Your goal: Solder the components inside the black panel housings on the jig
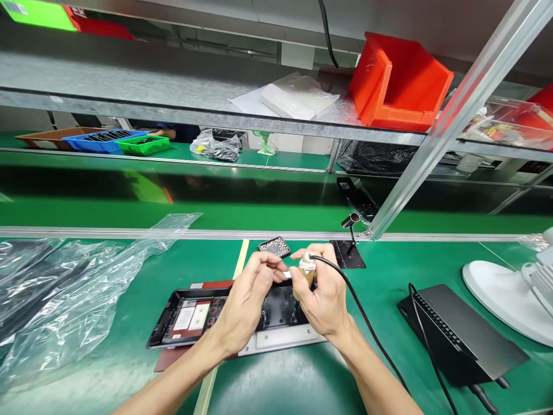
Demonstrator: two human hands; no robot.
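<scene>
An electric screwdriver [307, 266], its top wrapped in white with a black cable coming out, stands roughly upright in my right hand [324, 297]. My fingers are wrapped round its yellowish body, and its tip is hidden. My left hand [250, 300] is beside it, fingers curled and drawn together; anything between them is too small to make out. Below both hands lies a long black plastic housing [162, 323] with screw posts inside and a white label at its left end. A pale strip with screw holes [283, 340] runs along its near side.
Behind the hands sits a small black tray of screws [275, 246]. A black stand with a metal tube [352, 222] is at its right. Plastic bags [99, 300] cover the left; a black box [462, 331] and white round base [496, 294] stand right. A shelf [194, 109] hangs overhead.
</scene>
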